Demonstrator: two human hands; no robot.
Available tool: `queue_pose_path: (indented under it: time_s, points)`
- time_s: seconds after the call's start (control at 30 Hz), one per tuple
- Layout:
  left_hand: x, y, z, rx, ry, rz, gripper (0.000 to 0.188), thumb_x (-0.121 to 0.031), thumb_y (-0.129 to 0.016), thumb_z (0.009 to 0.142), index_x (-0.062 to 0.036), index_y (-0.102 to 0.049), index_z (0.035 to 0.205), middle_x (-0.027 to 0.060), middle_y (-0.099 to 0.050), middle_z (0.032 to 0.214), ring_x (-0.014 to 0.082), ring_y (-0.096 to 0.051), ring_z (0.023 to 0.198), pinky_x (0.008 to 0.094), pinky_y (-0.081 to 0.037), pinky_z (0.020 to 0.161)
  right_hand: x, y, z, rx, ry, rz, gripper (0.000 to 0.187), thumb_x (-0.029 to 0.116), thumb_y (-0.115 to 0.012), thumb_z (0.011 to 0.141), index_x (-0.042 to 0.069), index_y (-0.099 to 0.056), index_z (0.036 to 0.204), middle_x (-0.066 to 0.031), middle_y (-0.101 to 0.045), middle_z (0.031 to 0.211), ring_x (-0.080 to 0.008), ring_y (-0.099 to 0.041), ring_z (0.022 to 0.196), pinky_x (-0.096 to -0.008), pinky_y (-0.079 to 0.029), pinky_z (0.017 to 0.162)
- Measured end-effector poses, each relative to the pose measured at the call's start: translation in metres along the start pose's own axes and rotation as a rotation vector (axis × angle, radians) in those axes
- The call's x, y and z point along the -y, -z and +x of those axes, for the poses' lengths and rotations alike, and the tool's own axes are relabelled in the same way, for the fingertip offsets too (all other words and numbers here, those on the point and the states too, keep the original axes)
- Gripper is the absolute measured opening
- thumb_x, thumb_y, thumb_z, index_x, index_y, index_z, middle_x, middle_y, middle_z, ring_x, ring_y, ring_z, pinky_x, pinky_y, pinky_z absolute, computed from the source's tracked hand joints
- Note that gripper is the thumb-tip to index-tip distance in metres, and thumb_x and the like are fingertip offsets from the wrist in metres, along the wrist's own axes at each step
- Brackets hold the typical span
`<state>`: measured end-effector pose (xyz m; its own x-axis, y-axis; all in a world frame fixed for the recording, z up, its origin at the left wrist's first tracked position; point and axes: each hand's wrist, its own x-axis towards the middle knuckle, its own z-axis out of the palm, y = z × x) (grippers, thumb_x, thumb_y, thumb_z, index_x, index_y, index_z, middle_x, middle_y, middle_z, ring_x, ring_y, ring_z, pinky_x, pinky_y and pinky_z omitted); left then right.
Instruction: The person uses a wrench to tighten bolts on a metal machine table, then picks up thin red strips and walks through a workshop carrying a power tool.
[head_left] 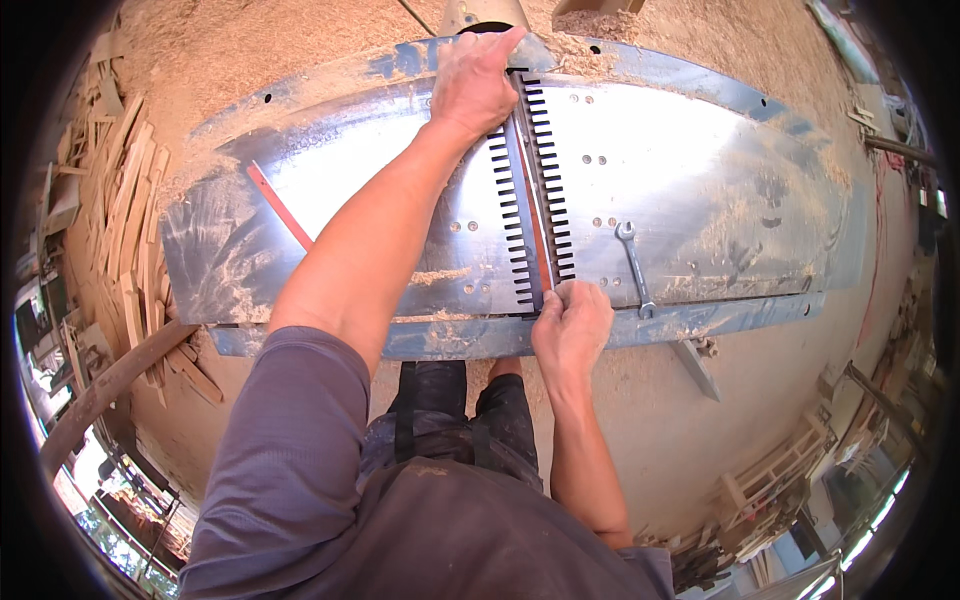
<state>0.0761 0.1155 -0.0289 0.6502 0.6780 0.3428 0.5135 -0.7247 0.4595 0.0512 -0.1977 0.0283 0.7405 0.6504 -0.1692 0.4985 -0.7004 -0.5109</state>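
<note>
A metal jointer table (720, 220) lies in front of me, split by a slot with black comb-like teeth (546, 170) along both sides. In the slot runs a long thin planer blade (541, 240) with a reddish-brown face. My right hand (574, 318) pinches its near end at the table's front edge. At the slot's far end my left hand (474, 84) is curled down, one digit pointing right; what its fingers hold is hidden. An open-ended wrench (636, 268) rests right of the slot. Another thin red strip (280, 207) lies on the left half, partly behind my left forearm.
Sawdust (230, 45) covers the floor beyond the table and dusts its edges. Wood offcuts (130, 220) are heaped at the left, near a brown pole (115, 385). A metal bracket (696, 370) juts from under the front edge. More wood pieces (770, 475) lie at lower right.
</note>
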Motion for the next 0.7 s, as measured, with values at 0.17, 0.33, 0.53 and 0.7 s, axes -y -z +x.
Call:
queue_pose_path:
  time_s: [0.17,0.33,0.53,0.7]
  points:
    - [-0.001,0.002,0.0,-0.019,-0.017,-0.036,0.055,-0.001,-0.056,0.082,-0.0156,-0.061,0.135,0.0035,-0.069,0.108,0.0275,-0.058,0.104,0.0424,-0.04,0.095,0.005,0.013,-0.001,-0.101,-0.041,0.081,0.007,0.003,-0.066,0.088,0.003,-0.06,0.087,-0.0178,-0.062,0.086,-0.0408,-0.058,0.088,-0.0524,-0.043,0.079]
    - [0.0,0.002,-0.002,-0.03,-0.015,-0.056,0.055,0.0,-0.054,0.083,-0.0141,-0.06,0.135,0.004,-0.066,0.101,0.0283,-0.057,0.1,0.0429,-0.039,0.092,0.003,0.01,-0.004,-0.164,-0.081,0.221,0.006,0.002,-0.065,0.088,0.002,-0.06,0.09,-0.0183,-0.063,0.088,-0.0418,-0.059,0.087,-0.0512,-0.045,0.078]
    - [-0.002,0.004,0.0,0.01,0.034,-0.059,0.056,0.0,-0.056,0.082,-0.0164,-0.06,0.136,0.002,-0.066,0.099,0.0265,-0.057,0.101,0.0418,-0.04,0.094,-0.005,0.017,-0.004,-0.163,0.076,0.126,0.008,-0.001,-0.065,0.085,0.001,-0.059,0.09,-0.0169,-0.06,0.086,-0.0407,-0.058,0.085,-0.0502,-0.045,0.078]
    - [0.0,0.012,-0.003,0.038,0.094,-0.152,0.059,0.001,-0.057,0.081,-0.0138,-0.057,0.138,0.0017,-0.066,0.096,0.0271,-0.055,0.102,0.0409,-0.041,0.095,-0.026,0.034,-0.03,-0.174,0.073,0.183,0.007,-0.005,-0.062,0.085,0.001,-0.058,0.087,-0.0149,-0.057,0.082,-0.0355,-0.057,0.079,-0.045,-0.046,0.074]
